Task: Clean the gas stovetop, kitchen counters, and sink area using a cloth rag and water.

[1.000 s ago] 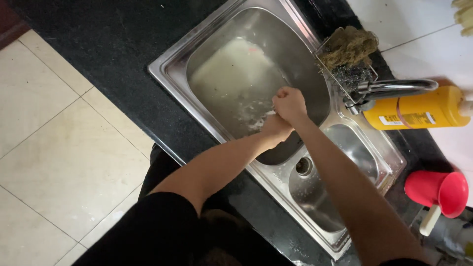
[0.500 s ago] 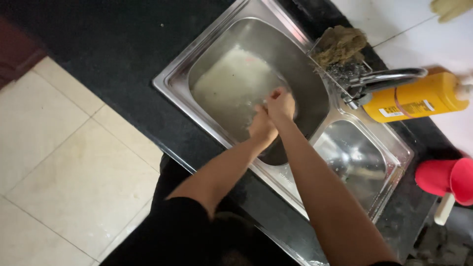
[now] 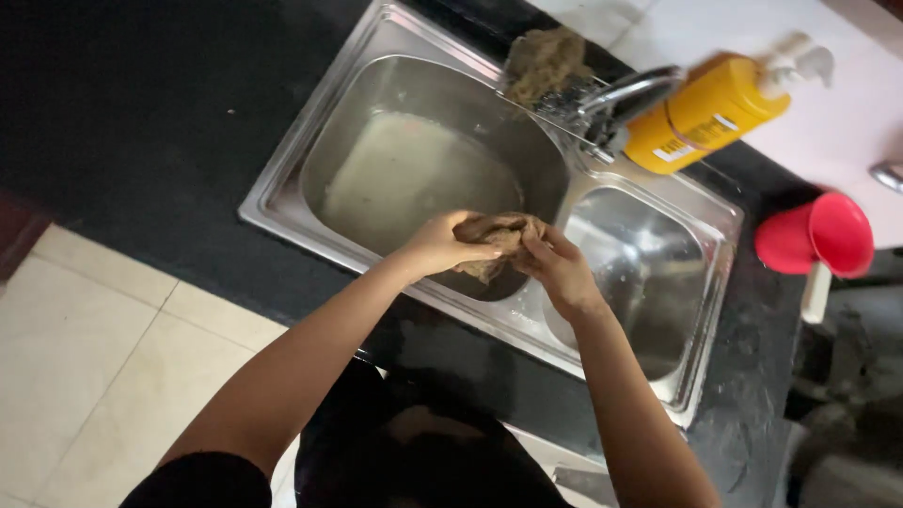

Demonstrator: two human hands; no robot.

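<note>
A wet brown cloth [image 3: 497, 241] is bunched up between both my hands above the near edge of the left sink basin. My left hand [image 3: 440, 246] grips its left end and my right hand [image 3: 557, 265] grips its right end. Cloudy water lies in the bottom of that steel basin [image 3: 414, 179]. The cloth's lower part hangs a little below my fingers.
A smaller right basin [image 3: 649, 273] adjoins the large one. A steel tap [image 3: 628, 96] reaches over them, with a wire rack holding a brown scrub pad [image 3: 544, 62] beside it. A yellow pump bottle [image 3: 717, 105] and a red cup [image 3: 820, 239] stand on the black counter [image 3: 160, 113].
My hands have lifted from down in the left basin toward its near edge, and the brown cloth now shows bunched between them. The view has shifted left.
</note>
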